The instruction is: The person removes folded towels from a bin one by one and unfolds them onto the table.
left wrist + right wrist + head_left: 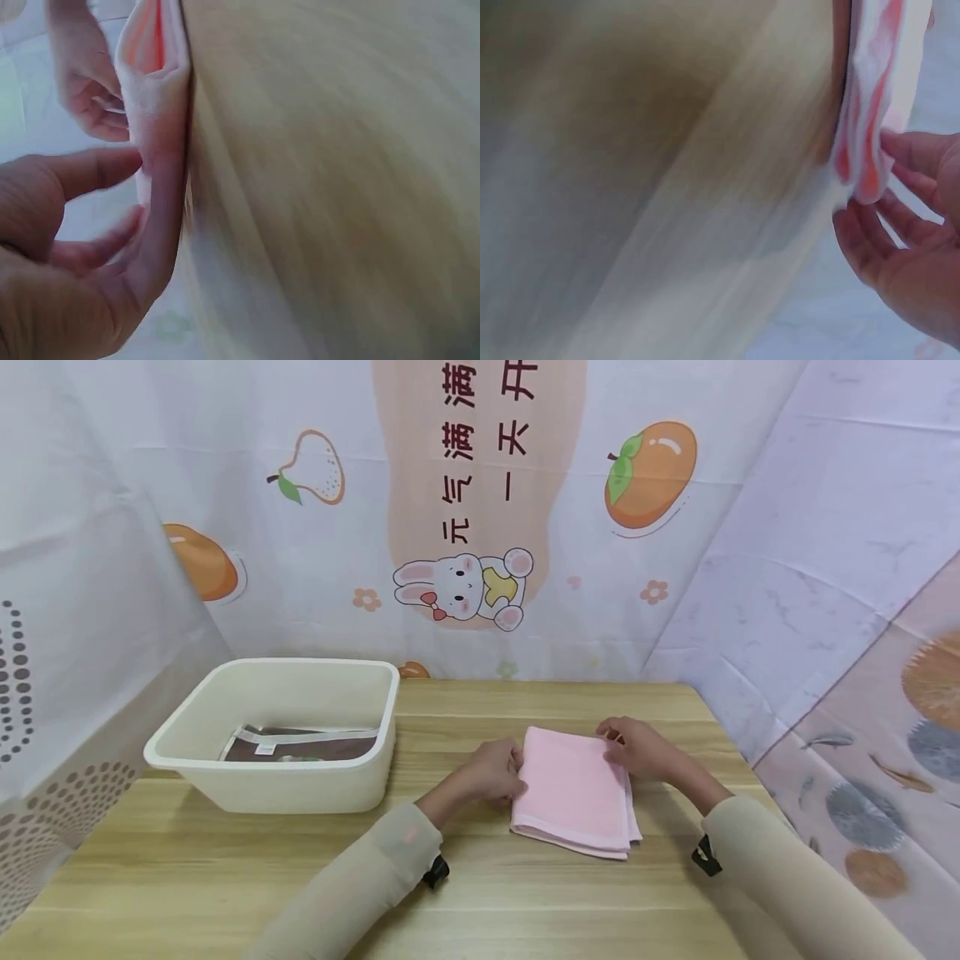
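Observation:
A pink towel (573,785), folded into a layered rectangle, lies on the wooden table between both hands. At its left edge is my left hand (491,772); in the left wrist view, fairly straight fingers (101,166) touch the thick folded side (161,112). My right hand (637,750) pinches the towel's far right edge, thumb on top. The right wrist view shows the loose layers (870,112) stacked there, with the right hand's fingertips (849,217) close beneath them near the table.
To the left stands a white plastic basin (300,789) with a dark brown, white-edged cloth item (300,748) inside. The wooden table (525,918) meets a printed fabric backdrop (322,568) at its far edge. More fabric hangs at both sides.

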`<state>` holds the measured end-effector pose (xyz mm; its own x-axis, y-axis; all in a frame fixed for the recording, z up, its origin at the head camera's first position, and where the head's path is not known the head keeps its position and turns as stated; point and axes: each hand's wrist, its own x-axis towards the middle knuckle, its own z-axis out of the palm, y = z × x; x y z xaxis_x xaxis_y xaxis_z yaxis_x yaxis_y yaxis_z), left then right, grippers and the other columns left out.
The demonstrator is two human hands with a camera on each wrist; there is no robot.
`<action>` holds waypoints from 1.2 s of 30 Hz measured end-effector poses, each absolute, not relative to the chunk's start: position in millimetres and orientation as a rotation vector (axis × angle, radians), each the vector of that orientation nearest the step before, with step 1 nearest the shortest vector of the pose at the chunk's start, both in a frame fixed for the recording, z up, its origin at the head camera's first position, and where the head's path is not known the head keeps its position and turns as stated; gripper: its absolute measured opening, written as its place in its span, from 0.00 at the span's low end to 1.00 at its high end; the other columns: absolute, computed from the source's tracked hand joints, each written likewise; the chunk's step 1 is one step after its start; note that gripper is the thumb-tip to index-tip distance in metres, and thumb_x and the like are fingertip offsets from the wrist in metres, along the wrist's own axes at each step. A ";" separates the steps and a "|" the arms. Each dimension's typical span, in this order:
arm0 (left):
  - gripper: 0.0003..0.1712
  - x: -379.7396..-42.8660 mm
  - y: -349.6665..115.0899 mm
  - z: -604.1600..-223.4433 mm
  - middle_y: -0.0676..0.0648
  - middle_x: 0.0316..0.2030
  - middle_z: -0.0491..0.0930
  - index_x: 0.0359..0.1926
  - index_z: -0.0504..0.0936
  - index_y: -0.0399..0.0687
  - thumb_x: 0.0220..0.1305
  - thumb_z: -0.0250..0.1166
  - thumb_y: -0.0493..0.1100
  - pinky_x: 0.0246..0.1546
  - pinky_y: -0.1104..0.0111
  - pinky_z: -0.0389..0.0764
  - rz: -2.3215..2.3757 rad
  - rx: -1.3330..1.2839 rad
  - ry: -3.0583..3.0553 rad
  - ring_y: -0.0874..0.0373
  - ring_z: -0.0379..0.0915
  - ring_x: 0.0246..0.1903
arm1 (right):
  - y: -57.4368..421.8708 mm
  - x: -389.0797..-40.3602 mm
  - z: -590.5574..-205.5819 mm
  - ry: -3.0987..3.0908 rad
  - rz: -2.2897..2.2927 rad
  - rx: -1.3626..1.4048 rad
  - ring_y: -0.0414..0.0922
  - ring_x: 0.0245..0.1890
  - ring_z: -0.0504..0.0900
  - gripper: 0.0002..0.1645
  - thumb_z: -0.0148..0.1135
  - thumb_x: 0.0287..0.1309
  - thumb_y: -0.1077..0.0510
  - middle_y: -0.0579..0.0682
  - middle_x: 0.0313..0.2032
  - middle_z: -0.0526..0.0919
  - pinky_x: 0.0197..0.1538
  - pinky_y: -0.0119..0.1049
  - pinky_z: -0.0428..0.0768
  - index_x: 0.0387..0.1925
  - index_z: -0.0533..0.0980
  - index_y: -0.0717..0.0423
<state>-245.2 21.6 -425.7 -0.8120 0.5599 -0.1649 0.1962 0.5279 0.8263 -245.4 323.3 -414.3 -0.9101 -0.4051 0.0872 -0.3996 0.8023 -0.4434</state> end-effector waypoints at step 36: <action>0.16 -227.4 67.5 -423.0 0.58 0.47 0.73 0.49 0.80 0.61 0.64 0.70 0.56 0.46 0.72 0.74 0.169 1.541 2.539 0.61 0.66 0.46 | 344.7 -180.3 -424.3 2.883 -0.366 -1.159 0.56 0.61 0.74 0.29 0.73 0.58 0.50 0.55 0.60 0.76 0.61 0.61 0.73 0.60 0.78 0.53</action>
